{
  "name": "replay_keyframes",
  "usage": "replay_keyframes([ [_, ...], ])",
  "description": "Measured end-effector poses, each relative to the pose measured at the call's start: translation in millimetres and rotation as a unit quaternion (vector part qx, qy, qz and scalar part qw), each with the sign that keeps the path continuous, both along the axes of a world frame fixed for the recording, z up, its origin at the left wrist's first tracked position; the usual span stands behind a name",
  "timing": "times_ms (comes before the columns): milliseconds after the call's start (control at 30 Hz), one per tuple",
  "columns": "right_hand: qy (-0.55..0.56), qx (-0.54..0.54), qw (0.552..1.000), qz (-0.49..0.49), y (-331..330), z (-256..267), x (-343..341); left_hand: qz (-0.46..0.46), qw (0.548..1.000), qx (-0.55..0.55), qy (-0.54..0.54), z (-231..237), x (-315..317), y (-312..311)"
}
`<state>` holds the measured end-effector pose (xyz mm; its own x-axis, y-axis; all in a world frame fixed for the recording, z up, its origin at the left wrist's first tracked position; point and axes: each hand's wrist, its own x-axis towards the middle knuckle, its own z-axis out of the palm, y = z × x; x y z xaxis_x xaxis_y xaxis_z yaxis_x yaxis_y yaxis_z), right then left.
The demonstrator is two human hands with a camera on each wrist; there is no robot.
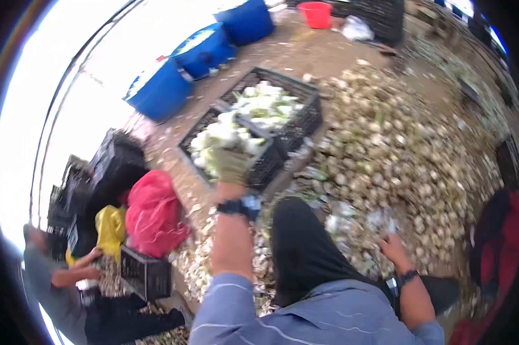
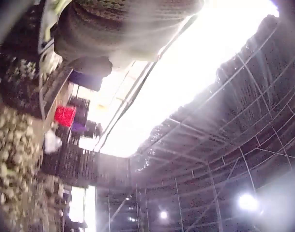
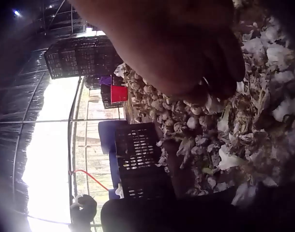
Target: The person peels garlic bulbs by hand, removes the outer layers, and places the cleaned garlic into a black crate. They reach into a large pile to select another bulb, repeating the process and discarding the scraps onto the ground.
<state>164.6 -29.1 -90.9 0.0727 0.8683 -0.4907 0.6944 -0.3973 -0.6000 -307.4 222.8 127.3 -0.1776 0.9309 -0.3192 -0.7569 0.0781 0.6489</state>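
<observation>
My left hand [image 1: 232,165], in a pale knitted glove, reaches over the near black crate [image 1: 266,168] of peeled white onions [image 1: 249,144]. It is blurred, and I cannot tell whether its fingers hold an onion. The glove [image 2: 123,29] fills the top of the left wrist view, its fingers partly cut off. My bare right hand [image 1: 393,248] is low beside my bent knee, over loose onion skins [image 3: 232,157]. Its fingers curl in the right wrist view, around a small thing with a shiny edge [image 3: 204,80], mostly hidden by the hand.
A second crate [image 1: 311,112] of peeled onions adjoins the first. A large heap of unpeeled onions [image 1: 397,155] spreads right. Blue tubs [image 1: 161,95] and a red bucket [image 1: 316,15] stand behind. Another person [image 1: 58,282] sits at left near a pink sack [image 1: 155,215] and stacked crates [image 1: 117,164].
</observation>
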Motion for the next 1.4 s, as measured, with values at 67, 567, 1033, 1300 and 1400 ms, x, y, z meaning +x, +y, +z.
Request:
replay_keyframes([
  [67, 0.064, 0.026, 0.997, -0.025, 3, 22, -8, 0.018, 1.0, -0.009, 0.014, 8, -23, 26],
  [567, -0.124, -0.007, 0.99, -0.073, 36, -81, 123, -0.225, 0.965, -0.054, 0.122, -60, 288, -54],
  [1033, -0.065, 0.143, 0.985, -0.076, 177, -178, 92, -0.337, 0.837, 0.102, 0.419, -143, 300, -49],
  [1300, 0.504, -0.097, 0.744, -0.428, 157, -142, 99, -0.301, 0.822, 0.086, 0.476, -154, 311, -49],
  [1400, 0.394, 0.043, 0.847, -0.354, 131, -47, 50, -0.342, 0.816, 0.029, 0.466, -142, 312, -56],
])
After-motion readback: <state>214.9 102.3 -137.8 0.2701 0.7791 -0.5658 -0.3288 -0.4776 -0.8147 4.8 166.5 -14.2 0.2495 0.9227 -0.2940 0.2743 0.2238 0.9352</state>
